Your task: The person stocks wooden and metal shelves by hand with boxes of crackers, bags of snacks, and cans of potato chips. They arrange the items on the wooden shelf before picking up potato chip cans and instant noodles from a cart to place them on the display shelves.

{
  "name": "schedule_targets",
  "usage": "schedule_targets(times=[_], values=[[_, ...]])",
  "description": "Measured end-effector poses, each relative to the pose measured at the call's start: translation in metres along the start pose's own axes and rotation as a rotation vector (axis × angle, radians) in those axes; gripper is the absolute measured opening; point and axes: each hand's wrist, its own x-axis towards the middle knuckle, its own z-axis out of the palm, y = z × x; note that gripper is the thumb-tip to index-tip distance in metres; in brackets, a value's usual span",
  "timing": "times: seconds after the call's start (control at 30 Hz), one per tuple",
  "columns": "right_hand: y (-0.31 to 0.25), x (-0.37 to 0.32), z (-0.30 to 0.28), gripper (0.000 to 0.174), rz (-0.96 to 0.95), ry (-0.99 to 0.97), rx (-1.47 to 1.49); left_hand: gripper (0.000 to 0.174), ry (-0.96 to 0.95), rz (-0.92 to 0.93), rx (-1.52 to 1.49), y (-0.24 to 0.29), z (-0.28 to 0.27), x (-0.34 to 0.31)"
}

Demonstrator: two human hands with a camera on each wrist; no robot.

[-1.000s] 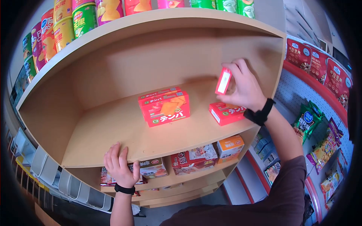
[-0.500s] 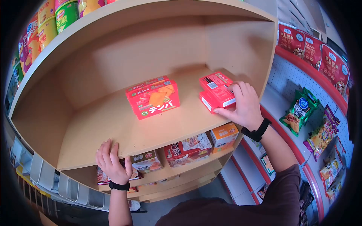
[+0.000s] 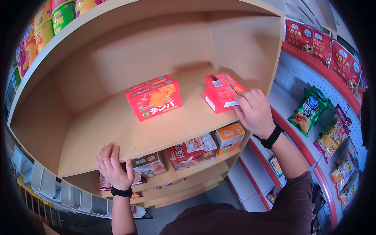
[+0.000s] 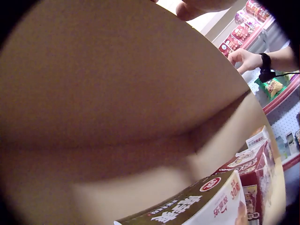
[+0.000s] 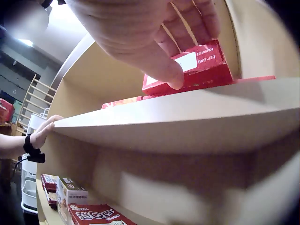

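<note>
My right hand (image 3: 256, 111) is at the right end of two stacked red cracker boxes on the upper shelf. Its fingertips touch the upper box (image 3: 224, 84), which lies askew over the lower box (image 3: 209, 102). In the right wrist view the thumb (image 5: 164, 75) overlaps the near face of a red box (image 5: 211, 65), and the fingers reach along its top edge. Left of the stack stand two more red boxes (image 3: 154, 103), one behind the other. My left hand (image 3: 115, 166) rests on the front edge of the shelf (image 3: 98, 133), fingers extended and holding nothing.
Below, another shelf holds a brown-and-white box (image 3: 149, 165), a red box (image 3: 192, 150) and an orange box (image 3: 230, 138). Snack canisters (image 3: 62, 17) stand on top at left. To the right, a red-edged rack carries snack bags (image 3: 309, 111).
My right hand lowered a red box onto the other one, then slid rightward toward the stack's end, its thumb drawing back along the front. The left hand stays at the shelf edge.
</note>
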Motion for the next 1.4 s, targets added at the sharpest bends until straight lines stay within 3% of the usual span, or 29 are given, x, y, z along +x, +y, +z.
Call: schedule_targets(times=[0.63, 0.93, 1.03, 1.17, 1.27, 1.33, 1.4], values=[[0.007, 0.002, 0.004, 0.033, -0.041, -0.081, -0.003, 0.051, 0.010, -0.010, -0.003, 0.003, -0.001, 0.002], [0.008, 0.001, 0.010, 0.036, -0.014, -0.031, -0.016, 0.050, 0.013, -0.009, -0.023, 0.004, -0.002, 0.004], [0.012, -0.009, 0.004, 0.036, 0.126, 0.109, 0.042, 0.049, 0.009, -0.015, -0.035, 0.004, -0.004, 0.004], [-0.002, -0.035, -0.013, 0.030, 0.436, 0.418, 0.401, 0.048, 0.014, -0.009, -0.037, 0.005, -0.006, 0.005], [-0.016, -0.080, -0.015, 0.035, 0.709, 0.631, 0.943, 0.047, 0.018, -0.003, -0.031, 0.005, -0.006, 0.005], [-0.038, -0.100, -0.030, 0.038, 0.834, 0.587, 1.165, 0.047, 0.019, -0.002, -0.029, 0.005, -0.004, 0.004], [-0.061, -0.126, -0.031, 0.056, 0.913, 0.526, 1.320, 0.048, 0.016, -0.003, -0.033, 0.005, -0.005, 0.004]])
